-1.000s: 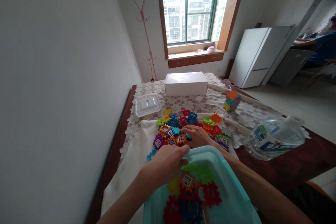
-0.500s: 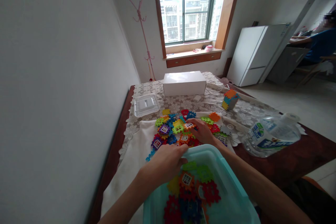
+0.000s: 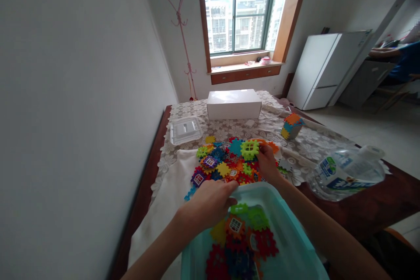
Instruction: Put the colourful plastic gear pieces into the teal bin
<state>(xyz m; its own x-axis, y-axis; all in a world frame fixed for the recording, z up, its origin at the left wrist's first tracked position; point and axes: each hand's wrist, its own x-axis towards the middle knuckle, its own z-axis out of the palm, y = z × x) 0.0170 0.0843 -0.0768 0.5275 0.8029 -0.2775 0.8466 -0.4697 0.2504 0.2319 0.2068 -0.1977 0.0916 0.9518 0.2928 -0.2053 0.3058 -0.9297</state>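
Bright window light falls on the counter (image 3: 331,214), its lace cloth and white sheet spread under everything. At six o'clock sits a teal tub (image 3: 288,245) with toy tiles inside; the left hand (image 3: 210,203) has its grip curled over the tub's far rim. At one o'clock from it the heap of coloured tiles (image 3: 226,166) lies on the sheet. Over the heap the right hand (image 3: 267,162) has its grip clamped on a lime-green window tile (image 3: 249,149), lifted upright

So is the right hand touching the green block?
Touching. The head view shows the right hand with fingertips pinching the green block, lifted above the pile.
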